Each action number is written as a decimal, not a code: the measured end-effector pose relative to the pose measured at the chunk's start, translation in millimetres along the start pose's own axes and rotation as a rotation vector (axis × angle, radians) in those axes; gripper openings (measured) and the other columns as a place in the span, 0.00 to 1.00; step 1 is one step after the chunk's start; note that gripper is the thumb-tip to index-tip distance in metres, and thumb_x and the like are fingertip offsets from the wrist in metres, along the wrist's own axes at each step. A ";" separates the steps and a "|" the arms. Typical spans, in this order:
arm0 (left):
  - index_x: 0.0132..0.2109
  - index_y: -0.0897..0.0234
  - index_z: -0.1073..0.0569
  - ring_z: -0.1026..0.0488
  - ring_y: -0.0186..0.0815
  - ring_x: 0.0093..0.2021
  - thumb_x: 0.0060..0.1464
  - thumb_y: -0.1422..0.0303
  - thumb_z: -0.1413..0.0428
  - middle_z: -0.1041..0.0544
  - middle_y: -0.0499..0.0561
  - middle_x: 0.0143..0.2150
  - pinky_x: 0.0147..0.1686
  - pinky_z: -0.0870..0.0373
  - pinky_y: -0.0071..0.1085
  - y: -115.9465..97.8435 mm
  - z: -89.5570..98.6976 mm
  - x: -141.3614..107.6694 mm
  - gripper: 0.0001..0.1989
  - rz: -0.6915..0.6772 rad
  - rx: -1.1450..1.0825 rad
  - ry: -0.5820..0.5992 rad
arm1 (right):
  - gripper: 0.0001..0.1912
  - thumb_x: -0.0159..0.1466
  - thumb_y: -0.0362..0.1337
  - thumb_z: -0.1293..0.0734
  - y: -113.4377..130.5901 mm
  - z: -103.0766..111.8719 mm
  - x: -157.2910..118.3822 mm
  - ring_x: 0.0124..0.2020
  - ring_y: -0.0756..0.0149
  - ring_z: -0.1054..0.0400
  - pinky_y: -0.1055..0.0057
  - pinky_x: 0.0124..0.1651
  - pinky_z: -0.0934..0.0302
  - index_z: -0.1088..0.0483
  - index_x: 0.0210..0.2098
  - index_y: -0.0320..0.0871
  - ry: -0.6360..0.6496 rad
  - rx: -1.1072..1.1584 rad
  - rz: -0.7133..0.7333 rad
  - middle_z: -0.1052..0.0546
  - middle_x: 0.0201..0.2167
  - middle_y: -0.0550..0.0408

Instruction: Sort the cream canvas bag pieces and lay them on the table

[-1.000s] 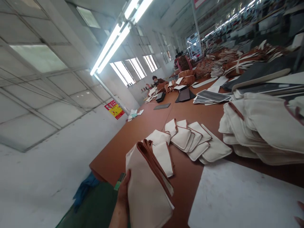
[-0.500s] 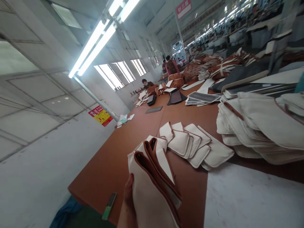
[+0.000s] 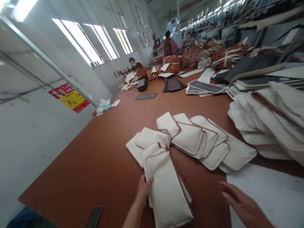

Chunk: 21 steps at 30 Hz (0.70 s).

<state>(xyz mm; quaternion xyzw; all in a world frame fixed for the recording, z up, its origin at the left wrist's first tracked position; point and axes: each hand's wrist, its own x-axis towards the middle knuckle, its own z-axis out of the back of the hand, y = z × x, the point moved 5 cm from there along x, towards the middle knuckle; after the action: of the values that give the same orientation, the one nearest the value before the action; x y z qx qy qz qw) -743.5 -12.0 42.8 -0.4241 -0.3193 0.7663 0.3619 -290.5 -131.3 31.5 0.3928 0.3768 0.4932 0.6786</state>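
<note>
My left hand (image 3: 143, 186) grips the left edge of a small stack of off-white fabric pouches (image 3: 166, 186) with brown trim, its thumb on top. The stack lies tilted at the near middle of the brown table (image 3: 102, 164). My right hand (image 3: 237, 199), slightly blurred, hovers over the edge of a white sheet (image 3: 268, 186); its fingers stretch leftward and nothing shows in them. Beyond the held stack, a fanned row of similar pouches (image 3: 187, 139) overlaps across the table.
A taller pile of pouches (image 3: 266, 126) stands at the right. A dark phone-like object (image 3: 94, 217) lies at the near left. Grey-and-white panels (image 3: 206, 87) and brown bundles (image 3: 172, 65) occupy the far side. A person (image 3: 169, 47) stands far back; another (image 3: 135, 64) is by the wall.
The pouches in my left hand have gone from raised with brown openings showing to lying flatter on the table. My right hand has come into view. The camera has tilted down.
</note>
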 end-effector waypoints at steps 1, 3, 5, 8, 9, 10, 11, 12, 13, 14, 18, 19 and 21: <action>0.53 0.68 0.26 0.23 0.51 0.51 0.44 0.60 0.32 0.21 0.63 0.51 0.50 0.28 0.39 1.7 1.6 -1.8 0.29 -0.010 0.016 -0.017 | 0.23 0.64 0.54 0.35 12.3 -37.7 10.1 0.55 0.50 0.30 0.56 0.58 0.33 0.27 0.54 0.53 0.129 0.113 -0.016 0.24 0.53 0.49; 0.57 0.68 0.29 0.26 0.52 0.56 0.45 0.61 0.33 0.23 0.64 0.56 0.56 0.31 0.40 6.3 2.9 -6.3 0.32 -0.043 0.050 -0.042 | 0.30 0.62 0.53 0.34 34.9 -103.9 35.3 0.59 0.50 0.33 0.57 0.62 0.38 0.31 0.59 0.46 0.232 0.224 -0.093 0.26 0.56 0.45; 0.58 0.68 0.29 0.27 0.53 0.58 0.45 0.59 0.34 0.25 0.65 0.58 0.58 0.33 0.40 13.1 3.2 -10.3 0.34 -0.074 0.071 -0.043 | 0.39 0.59 0.53 0.33 53.1 -153.8 65.1 0.60 0.48 0.34 0.56 0.62 0.38 0.36 0.63 0.38 0.227 0.241 -0.130 0.29 0.59 0.38; 0.59 0.68 0.30 0.26 0.53 0.57 0.45 0.55 0.35 0.24 0.65 0.57 0.55 0.31 0.38 24.2 3.9 -12.5 0.36 -0.065 0.045 -0.007 | 0.48 0.53 0.52 0.29 67.9 -200.7 106.6 0.62 0.44 0.37 0.53 0.64 0.43 0.42 0.66 0.33 0.213 0.241 -0.179 0.34 0.62 0.33; 0.59 0.68 0.31 0.26 0.52 0.56 0.45 0.54 0.35 0.24 0.65 0.57 0.54 0.30 0.38 26.5 3.7 -12.2 0.37 -0.053 0.030 0.021 | 0.51 0.50 0.51 0.27 71.2 -210.3 117.8 0.64 0.43 0.40 0.52 0.66 0.46 0.42 0.66 0.33 0.212 0.244 -0.197 0.36 0.64 0.32; 0.59 0.69 0.31 0.26 0.51 0.56 0.46 0.54 0.36 0.24 0.65 0.56 0.54 0.30 0.37 27.5 3.1 -11.6 0.37 -0.042 0.022 0.054 | 0.53 0.47 0.49 0.25 74.6 -218.0 127.2 0.65 0.40 0.43 0.51 0.67 0.48 0.42 0.66 0.32 0.215 0.252 -0.216 0.37 0.64 0.31; 0.59 0.69 0.31 0.25 0.51 0.55 0.47 0.53 0.37 0.24 0.65 0.56 0.53 0.29 0.37 27.3 2.3 -10.7 0.36 -0.036 0.022 0.089 | 0.54 0.45 0.49 0.24 78.7 -224.5 134.3 0.66 0.38 0.44 0.50 0.67 0.49 0.41 0.65 0.32 0.228 0.269 -0.235 0.38 0.64 0.31; 0.59 0.69 0.31 0.25 0.50 0.55 0.48 0.53 0.37 0.23 0.65 0.56 0.53 0.29 0.37 26.4 1.4 -9.8 0.36 -0.029 0.026 0.121 | 0.53 0.44 0.49 0.24 83.7 -230.4 139.1 0.65 0.37 0.43 0.49 0.65 0.47 0.39 0.63 0.32 0.255 0.297 -0.251 0.36 0.63 0.31; 0.58 0.68 0.31 0.25 0.51 0.54 0.48 0.53 0.38 0.23 0.65 0.55 0.52 0.29 0.37 25.1 0.8 -8.8 0.35 -0.021 0.030 0.145 | 0.50 0.44 0.49 0.24 89.8 -236.0 141.5 0.62 0.37 0.39 0.49 0.63 0.43 0.36 0.61 0.32 0.299 0.337 -0.263 0.32 0.60 0.32; 0.58 0.68 0.30 0.25 0.51 0.54 0.47 0.53 0.37 0.22 0.64 0.54 0.51 0.28 0.37 23.9 0.7 -8.0 0.35 -0.011 0.031 0.161 | 0.47 0.44 0.50 0.24 96.6 -241.3 141.3 0.58 0.38 0.34 0.50 0.59 0.38 0.33 0.59 0.34 0.357 0.388 -0.271 0.28 0.56 0.35; 0.59 0.67 0.29 0.25 0.55 0.55 0.43 0.53 0.37 0.22 0.63 0.54 0.51 0.28 0.37 23.0 2.8 -5.0 0.37 0.026 0.005 0.225 | 0.36 0.46 0.50 0.24 122.2 -251.9 123.5 0.43 0.46 0.25 0.56 0.47 0.30 0.27 0.50 0.38 0.583 0.573 -0.273 0.20 0.42 0.45; 0.59 0.67 0.29 0.26 0.55 0.55 0.43 0.53 0.36 0.22 0.64 0.55 0.51 0.28 0.38 24.0 3.6 -4.3 0.38 0.030 -0.011 0.249 | 0.35 0.46 0.49 0.23 126.7 -251.5 117.2 0.42 0.46 0.25 0.56 0.47 0.30 0.27 0.49 0.39 0.611 0.606 -0.266 0.20 0.41 0.45; 0.58 0.67 0.28 0.26 0.57 0.56 0.41 0.54 0.35 0.22 0.64 0.55 0.52 0.28 0.39 26.4 5.2 -3.4 0.38 0.031 -0.059 0.296 | 0.37 0.44 0.47 0.22 135.0 -249.3 104.2 0.44 0.47 0.26 0.56 0.49 0.31 0.28 0.51 0.40 0.657 0.661 -0.237 0.21 0.42 0.47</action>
<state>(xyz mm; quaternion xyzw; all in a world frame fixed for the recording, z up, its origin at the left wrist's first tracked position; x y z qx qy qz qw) -754.3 -29.8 25.5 -0.5476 -0.2781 0.6913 0.3806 -541.0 37.1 39.1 0.3655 0.7500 0.3642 0.4139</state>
